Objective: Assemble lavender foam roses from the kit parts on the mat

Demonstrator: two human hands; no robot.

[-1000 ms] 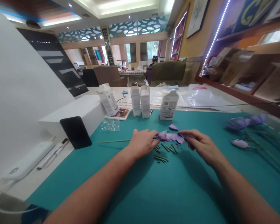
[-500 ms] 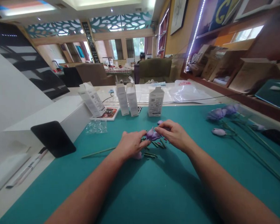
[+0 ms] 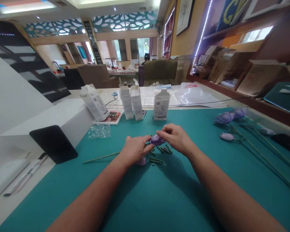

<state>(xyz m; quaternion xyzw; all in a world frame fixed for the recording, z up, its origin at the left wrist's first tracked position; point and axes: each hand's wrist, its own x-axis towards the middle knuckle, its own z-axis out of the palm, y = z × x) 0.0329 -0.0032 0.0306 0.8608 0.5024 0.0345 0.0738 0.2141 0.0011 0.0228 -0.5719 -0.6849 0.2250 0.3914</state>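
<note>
A purple artificial flower (image 3: pixel 157 140) is held just above the green mat (image 3: pixel 174 196). My left hand (image 3: pixel 134 149) is closed on its left side, thumb and fingers gripping the petals. From the right, the fingertips of my right hand (image 3: pixel 176 138) pinch at the flower's upper petals. Whether a separate small piece sits between those fingertips is hidden. Below the flower lie several short green stem pieces (image 3: pixel 156 160). A loose pale purple piece (image 3: pixel 142 161) rests under my left hand, and a long green stem (image 3: pixel 101 158) stretches out leftward from behind it.
Long-stemmed purple flowers (image 3: pixel 224 118) and a bud (image 3: pixel 227 137) lie at the right. White cartons (image 3: pixel 161 106) stand along the mat's back edge. On the left are a black tablet-like panel (image 3: pixel 53 144), a large white box (image 3: pixel 50 117) and clear plastic wrap (image 3: pixel 99 131).
My right hand has shifted slightly left and closer over the flower, whose upper petals look more closed in. The left hand keeps its grip.
</note>
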